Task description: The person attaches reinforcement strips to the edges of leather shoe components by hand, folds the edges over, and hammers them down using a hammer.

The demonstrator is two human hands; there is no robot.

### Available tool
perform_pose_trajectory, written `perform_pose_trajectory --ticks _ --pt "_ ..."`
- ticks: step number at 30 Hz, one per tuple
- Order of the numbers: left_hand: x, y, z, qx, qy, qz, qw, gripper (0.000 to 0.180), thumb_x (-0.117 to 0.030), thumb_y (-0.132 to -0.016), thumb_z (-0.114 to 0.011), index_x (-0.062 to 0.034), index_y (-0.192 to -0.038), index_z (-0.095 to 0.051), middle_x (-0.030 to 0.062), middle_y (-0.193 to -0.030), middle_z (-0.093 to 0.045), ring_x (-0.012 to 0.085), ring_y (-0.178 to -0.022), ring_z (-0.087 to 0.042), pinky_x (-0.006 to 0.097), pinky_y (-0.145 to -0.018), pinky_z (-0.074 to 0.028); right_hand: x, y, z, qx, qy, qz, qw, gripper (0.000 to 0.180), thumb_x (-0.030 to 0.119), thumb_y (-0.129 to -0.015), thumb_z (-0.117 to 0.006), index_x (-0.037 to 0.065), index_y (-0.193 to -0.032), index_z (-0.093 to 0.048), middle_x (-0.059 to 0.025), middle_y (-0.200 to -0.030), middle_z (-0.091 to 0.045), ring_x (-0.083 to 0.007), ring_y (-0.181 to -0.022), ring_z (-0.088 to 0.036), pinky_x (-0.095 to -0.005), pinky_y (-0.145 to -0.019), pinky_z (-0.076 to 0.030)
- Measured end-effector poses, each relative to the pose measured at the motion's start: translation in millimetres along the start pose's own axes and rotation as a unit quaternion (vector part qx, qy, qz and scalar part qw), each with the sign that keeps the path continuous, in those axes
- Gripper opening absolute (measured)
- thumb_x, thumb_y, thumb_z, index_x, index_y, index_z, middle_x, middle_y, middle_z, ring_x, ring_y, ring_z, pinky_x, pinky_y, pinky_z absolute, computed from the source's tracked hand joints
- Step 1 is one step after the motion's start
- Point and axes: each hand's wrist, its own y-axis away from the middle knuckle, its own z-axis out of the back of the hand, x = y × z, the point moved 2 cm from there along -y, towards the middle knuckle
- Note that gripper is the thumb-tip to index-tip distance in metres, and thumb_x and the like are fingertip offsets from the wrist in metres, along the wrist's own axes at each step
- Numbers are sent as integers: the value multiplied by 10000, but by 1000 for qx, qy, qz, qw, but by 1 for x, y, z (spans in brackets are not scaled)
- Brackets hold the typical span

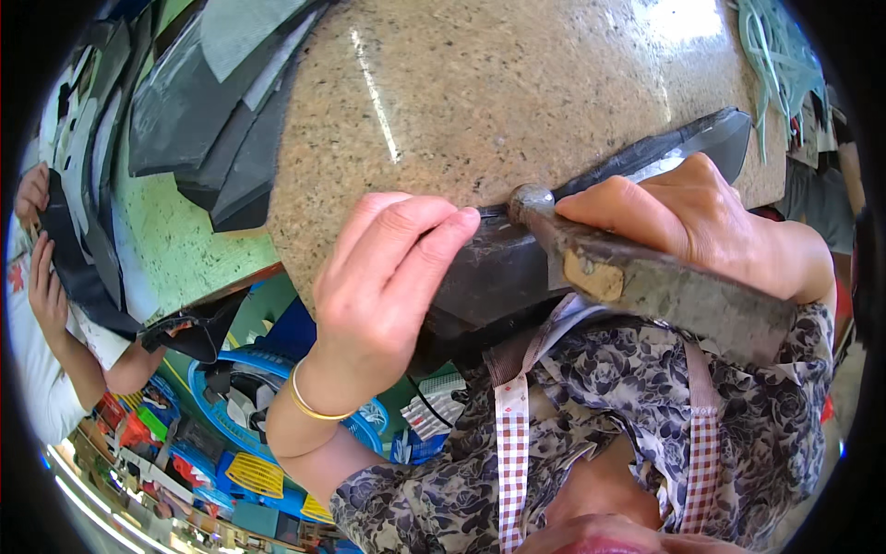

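My left hand (383, 268), with a gold-coloured bangle at the wrist, pinches the upper edge of a dark grey sheet-like piece (498, 277) at the near edge of the stone slab. In my right hand (688, 212) is a worn hammer (683, 291); its rounded end (531, 201) is at the piece's edge, just right of my left fingertips. Whether it touches is unclear. The hammer's handle is mostly hidden. Beyond my right hand, a dark, shiny flap (720, 138) lies on the slab.
The speckled stone slab (443, 102) fills the upper middle. Dark cut sheets (208, 120) are stacked at its left on a green table (175, 240). Another person's hands (46, 277) hold a black piece at far left. Blue baskets (198, 374) stand below; pale green strips (780, 55) hang top right.
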Motion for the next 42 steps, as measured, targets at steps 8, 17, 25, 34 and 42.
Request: perform_pose_trajectory --ticks 8,17,25,34,42 --pt "-3 14 -12 -77 -20 49 996 223 -51 -750 -715 71 -929 -662 126 -919 -617 284 -799 -607 359 -660 -507 6 -15 3 101 3 -17 995 353 193 -877 -676 -56 -1105 -574 -110 -742 -673 -219 -581 -688 -334 -486 -530" --pt "-36 11 -5 -19 -158 26 987 326 -65 -712 -693 60 -1014 -682 119 -1076 -619 298 -947 -576 385 -744 -472 -3 -17 14 98 20 19 995 312 197 -840 -621 20 -1068 -501 -92 -641 -611 -265 -507 -625 -392 -437 -457" --pt "-79 -55 -48 92 -126 -28 987 730 -257 -713 -781 -205 -1393 -521 162 -1450 -420 349 -1147 -485 475 -959 -420 -85 -32 64 -171 317 -113 926 265 212 -847 -639 9 -991 -548 -154 -774 -641 -305 -667 -682 -408 -543 -531" --pt "-64 -49 -15 159 -44 3 986 774 -73 -642 -799 -161 -1369 -548 171 -1457 -422 390 -1292 -433 494 -1065 -358 -159 81 183 -211 477 -507 686 363 483 -876 -647 158 -1035 -673 -33 -941 -683 -189 -878 -682 -354 -732 -566" --pt "-74 -76 -1 158 268 100 945 629 -76 -759 -788 -71 -1345 -558 116 -1014 -665 230 -884 -650 335 -841 -517 -133 138 222 -611 13 -105 785 205 186 -986 -571 17 -1060 -658 -62 -949 -713 -86 -794 -634 -238 -737 -506"
